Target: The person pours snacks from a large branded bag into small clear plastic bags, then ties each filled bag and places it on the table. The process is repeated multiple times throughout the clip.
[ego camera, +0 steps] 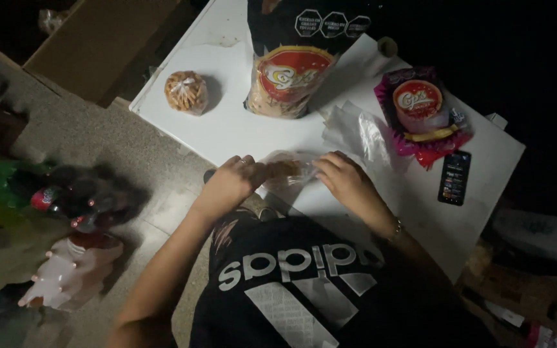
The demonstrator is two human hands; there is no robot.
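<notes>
Lying crosswise between the 2 hands, the small clear bag point(283, 170) of snacks runs left to right at the near edge of the white table point(240, 129). The left hand point(230, 183) and right hand point(346, 179) each pinch 1 end, fingers curled shut. Farther up the table sit 1 tied bag point(186, 92), 1 big snack bag point(291, 64), 1 pink packet point(420, 109) and 1 phone point(454, 178).

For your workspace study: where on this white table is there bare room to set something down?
Bare table lies below the tied snack bag, left of the large bag, and near the phone. It is crowded around both hands, left and right, and the pink packet.
</notes>
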